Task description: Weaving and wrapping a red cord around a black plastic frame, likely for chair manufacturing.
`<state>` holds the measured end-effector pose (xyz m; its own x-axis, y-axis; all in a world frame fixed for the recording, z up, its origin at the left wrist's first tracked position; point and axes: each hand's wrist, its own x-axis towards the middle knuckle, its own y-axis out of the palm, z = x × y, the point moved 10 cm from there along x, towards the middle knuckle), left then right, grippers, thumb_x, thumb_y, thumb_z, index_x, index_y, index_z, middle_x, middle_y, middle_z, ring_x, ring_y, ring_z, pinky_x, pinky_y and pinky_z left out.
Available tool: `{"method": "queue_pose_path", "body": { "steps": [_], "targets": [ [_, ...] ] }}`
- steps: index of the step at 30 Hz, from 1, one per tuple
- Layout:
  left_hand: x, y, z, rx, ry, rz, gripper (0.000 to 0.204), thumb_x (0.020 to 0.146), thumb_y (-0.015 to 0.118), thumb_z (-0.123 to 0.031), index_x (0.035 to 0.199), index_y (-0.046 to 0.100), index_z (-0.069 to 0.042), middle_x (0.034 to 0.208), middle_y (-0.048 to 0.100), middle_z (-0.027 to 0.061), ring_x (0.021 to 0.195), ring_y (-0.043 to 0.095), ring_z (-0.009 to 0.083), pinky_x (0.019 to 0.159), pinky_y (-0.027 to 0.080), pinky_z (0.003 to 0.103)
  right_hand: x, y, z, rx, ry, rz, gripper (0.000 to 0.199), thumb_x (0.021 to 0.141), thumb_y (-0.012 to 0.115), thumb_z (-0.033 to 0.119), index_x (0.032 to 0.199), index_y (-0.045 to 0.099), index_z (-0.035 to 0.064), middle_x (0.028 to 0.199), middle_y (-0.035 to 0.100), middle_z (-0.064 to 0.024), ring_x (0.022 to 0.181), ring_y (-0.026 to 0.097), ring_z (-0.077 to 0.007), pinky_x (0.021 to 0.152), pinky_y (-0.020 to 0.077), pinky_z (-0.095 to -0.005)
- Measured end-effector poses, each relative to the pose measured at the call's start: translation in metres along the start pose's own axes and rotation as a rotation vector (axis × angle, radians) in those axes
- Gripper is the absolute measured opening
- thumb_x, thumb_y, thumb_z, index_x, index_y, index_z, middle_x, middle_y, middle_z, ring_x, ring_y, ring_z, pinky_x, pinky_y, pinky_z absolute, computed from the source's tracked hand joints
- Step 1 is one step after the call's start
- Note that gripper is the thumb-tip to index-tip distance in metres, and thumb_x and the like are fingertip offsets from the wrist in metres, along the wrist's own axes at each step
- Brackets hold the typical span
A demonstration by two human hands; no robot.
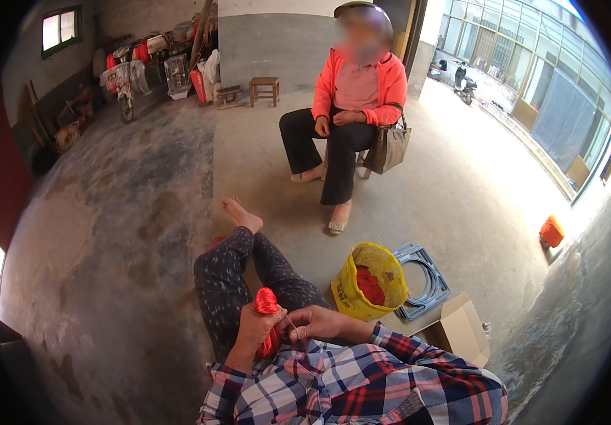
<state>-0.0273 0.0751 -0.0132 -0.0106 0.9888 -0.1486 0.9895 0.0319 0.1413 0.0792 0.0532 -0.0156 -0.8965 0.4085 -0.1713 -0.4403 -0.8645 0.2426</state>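
Over my lap, my left hand is wrapped round a hank of shiny red thread. Its looped top sticks up above the fist, and more red shows below by my wrist. Close beside it on the right, my right hand has its fingers drawn together in a pinch. A thin pale strand runs from the hank down to those fingertips. The far end of the strand cannot be made out. Both hands are near each other in front of my plaid shirt.
Right of my legs stands a yellow bucket with red material inside. Beside it lie a blue-grey folded frame and an open cardboard box. A person in a bright coral jacket sits opposite. A wooden stool stands farther back.
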Motion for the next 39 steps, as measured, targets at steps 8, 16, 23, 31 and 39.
{"method": "queue_pose_path", "body": {
  "steps": [8, 16, 23, 31, 39],
  "targets": [
    [0.005, -0.02, 0.001, -0.029, 0.027, -0.078, 0.01, 0.078, 0.076, -0.002, 0.08, 0.066, -0.002, 0.071, 0.065, 0.0015, 0.062, 0.058, 0.0078, 0.057, 0.048, 0.024, -0.011, -0.015, 0.017, -0.052, -0.015, -0.191, 0.048, 0.091, 0.067, 0.022, 0.13, 0.051, -0.0008, 0.099, 0.066, -0.0054, 0.082, 0.059, -0.009, 0.07, 0.0516, -0.0259],
    [0.015, -0.011, -0.033, 0.824, 0.27, -0.128, 0.027, 0.073, 0.073, -0.026, 0.089, 0.066, -0.007, 0.08, 0.065, 0.0225, 0.081, 0.063, 0.043, 0.069, 0.051, 0.049, -0.019, -0.051, 0.066, -0.873, -0.129, -0.484, 0.074, 0.074, 0.079, 0.038, 0.133, 0.049, 0.0051, 0.105, 0.068, -0.019, 0.099, 0.066, -0.0331, 0.082, 0.0517, -0.0387],
    [0.025, -0.005, -0.035, 1.144, 0.101, -0.107, 0.022, 0.074, 0.067, -0.023, 0.088, 0.065, -0.006, 0.079, 0.067, 0.0195, 0.081, 0.064, 0.0408, 0.072, 0.051, 0.05, -0.004, -0.046, 0.102, -0.947, -0.054, -0.515, 0.079, 0.069, 0.082, 0.029, 0.136, 0.046, 0.0032, 0.12, 0.063, -0.0149, 0.094, 0.067, -0.031, 0.077, 0.0531, -0.0395],
    [0.02, 0.014, -0.021, 1.178, 0.062, 0.065, 0.025, 0.064, 0.074, -0.017, 0.084, 0.067, -0.005, 0.077, 0.067, 0.0193, 0.076, 0.065, 0.04, 0.069, 0.052, 0.047, 0.042, -0.031, 0.066, -1.456, 0.001, -0.26, 0.063, 0.068, 0.073, 0.024, 0.125, 0.053, 0.0063, 0.115, 0.065, -0.0115, 0.092, 0.065, -0.0337, 0.079, 0.0521, -0.0405],
    [0.02, 0.003, 0.008, 0.626, -0.025, 0.108, 0.031, 0.068, 0.073, -0.015, 0.098, 0.07, -0.01, 0.081, 0.068, 0.017, 0.076, 0.067, 0.0313, 0.071, 0.052, 0.038, 0.031, -0.056, 0.05, -0.985, -0.007, -0.257, 0.062, 0.065, 0.079, 0.036, 0.117, 0.059, 0.0095, 0.097, 0.069, -0.0141, 0.089, 0.066, -0.0344, 0.077, 0.051, -0.0391]
  ]
}}
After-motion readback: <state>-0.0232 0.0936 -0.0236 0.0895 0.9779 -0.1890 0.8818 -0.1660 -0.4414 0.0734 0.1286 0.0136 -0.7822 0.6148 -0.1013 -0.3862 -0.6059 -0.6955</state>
